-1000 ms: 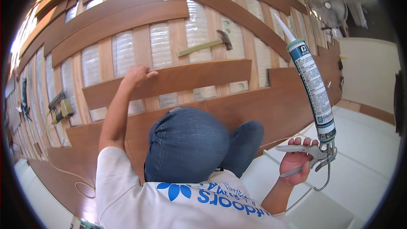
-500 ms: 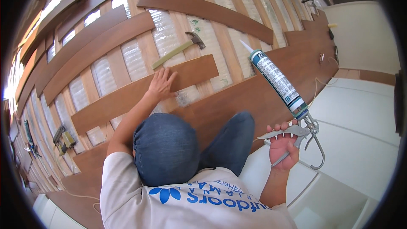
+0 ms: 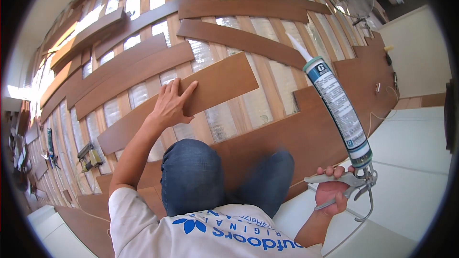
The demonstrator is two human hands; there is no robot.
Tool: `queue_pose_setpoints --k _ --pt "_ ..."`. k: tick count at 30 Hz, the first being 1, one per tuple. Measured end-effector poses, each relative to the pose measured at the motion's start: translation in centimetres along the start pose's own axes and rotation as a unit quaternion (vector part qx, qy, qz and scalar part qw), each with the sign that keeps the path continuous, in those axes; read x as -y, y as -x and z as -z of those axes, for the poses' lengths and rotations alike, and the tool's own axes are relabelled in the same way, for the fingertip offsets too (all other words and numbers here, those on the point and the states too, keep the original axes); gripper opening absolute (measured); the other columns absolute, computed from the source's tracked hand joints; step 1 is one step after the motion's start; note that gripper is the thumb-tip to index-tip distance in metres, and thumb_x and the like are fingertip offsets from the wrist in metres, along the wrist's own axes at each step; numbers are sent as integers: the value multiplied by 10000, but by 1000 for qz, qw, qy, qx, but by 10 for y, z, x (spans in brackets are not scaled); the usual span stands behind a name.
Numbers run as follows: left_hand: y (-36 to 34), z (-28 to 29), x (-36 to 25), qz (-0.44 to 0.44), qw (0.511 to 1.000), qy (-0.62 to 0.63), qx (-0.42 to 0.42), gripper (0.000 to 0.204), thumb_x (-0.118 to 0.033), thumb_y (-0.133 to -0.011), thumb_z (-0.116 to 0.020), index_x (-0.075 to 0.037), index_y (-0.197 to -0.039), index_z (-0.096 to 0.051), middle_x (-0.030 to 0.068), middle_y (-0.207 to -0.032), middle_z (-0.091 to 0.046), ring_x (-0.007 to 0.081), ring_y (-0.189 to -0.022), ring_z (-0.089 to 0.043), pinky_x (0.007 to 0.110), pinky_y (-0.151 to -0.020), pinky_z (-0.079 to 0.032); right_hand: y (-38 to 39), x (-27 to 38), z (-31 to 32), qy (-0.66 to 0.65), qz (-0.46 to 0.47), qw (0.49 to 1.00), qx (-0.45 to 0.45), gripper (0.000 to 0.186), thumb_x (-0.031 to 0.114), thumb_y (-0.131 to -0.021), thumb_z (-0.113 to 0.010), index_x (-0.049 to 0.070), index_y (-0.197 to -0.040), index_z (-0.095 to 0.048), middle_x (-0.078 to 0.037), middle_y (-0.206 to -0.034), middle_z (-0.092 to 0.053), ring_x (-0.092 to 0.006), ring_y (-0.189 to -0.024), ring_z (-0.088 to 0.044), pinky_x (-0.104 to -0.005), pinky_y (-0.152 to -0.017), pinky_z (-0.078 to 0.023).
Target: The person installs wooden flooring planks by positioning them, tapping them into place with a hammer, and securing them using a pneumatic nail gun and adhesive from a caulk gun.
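1 long brown wooden plank [image 3: 224, 83] under spread L hand [image 3: 171, 105], can't tell if gripped; R hand [image 3: 332, 192] grasps grey metal caulk gun [image 3: 368, 177] w/ white-blue tube [image 3: 339, 110].

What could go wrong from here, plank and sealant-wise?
1. Only the left-hand grip is on the long, flat brown wooden plank, so it might pivot or slip over the pale wooden strips.
2. The right-hand grip wraps the grey metal handles of the teal-and-white tubular caulking gun; an unintended squeeze could push sealant out of the tapered white nozzle.
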State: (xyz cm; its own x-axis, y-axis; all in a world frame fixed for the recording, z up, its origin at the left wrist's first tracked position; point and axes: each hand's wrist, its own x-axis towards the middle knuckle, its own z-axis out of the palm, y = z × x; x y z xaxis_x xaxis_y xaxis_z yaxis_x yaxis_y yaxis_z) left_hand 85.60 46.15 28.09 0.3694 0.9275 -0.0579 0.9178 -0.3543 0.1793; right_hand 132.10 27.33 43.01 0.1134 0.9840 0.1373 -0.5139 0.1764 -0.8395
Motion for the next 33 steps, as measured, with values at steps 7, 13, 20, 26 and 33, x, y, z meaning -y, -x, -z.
queue_pose_setpoints --k 7,13,20,26,33 --pt "96 132 11 96 987 -40 -122 1192 -411 -563 -964 -155 -1584 -405 287 -1535 -381 467 -1373 -447 528 -1173 -359 3 17 -16 -145 -18 982 118 669 196 -935 -767 208 -1513 -430 -108 -1160 -611 -328 -1126 -635 -676 -1078 -458" --pt "158 159 4 128 956 -91 -249 1198 -407 -508 -1006 -160 -1531 -433 258 -1540 -383 464 -1365 -449 561 -1148 -387 11 9 -26 -170 -84 962 198 621 118 -931 -759 176 -1494 -502 -135 -1105 -630 -359 -1062 -668 -646 -970 -531" --pt "192 166 1 143 942 -110 -282 1276 -448 -492 -1026 -200 -1558 -370 238 -1568 -348 456 -1374 -442 564 -1149 -404 11 13 -41 -210 -102 943 237 594 106 -926 -767 159 -1476 -548 -149 -1094 -628 -367 -1047 -671 -660 -980 -529" --pt "199 169 -8 153 941 -109 -281 1270 -471 -503 -1028 -207 -1557 -370 231 -1567 -352 455 -1382 -438 561 -1148 -413 7 16 -45 -190 -105 942 256 579 131 -907 -801 151 -1433 -558 -139 -1090 -627 -351 -1048 -668 -657 -976 -523" --pt "201 170 -9 143 941 -104 -289 1261 -472 -501 -1028 -196 -1548 -383 232 -1557 -361 447 -1389 -443 560 -1154 -403 5 21 -51 -195 -130 934 270 469 151 -890 -811 35 -1287 -589 -124 -1072 -623 -327 -1053 -654 -632 -988 -507"
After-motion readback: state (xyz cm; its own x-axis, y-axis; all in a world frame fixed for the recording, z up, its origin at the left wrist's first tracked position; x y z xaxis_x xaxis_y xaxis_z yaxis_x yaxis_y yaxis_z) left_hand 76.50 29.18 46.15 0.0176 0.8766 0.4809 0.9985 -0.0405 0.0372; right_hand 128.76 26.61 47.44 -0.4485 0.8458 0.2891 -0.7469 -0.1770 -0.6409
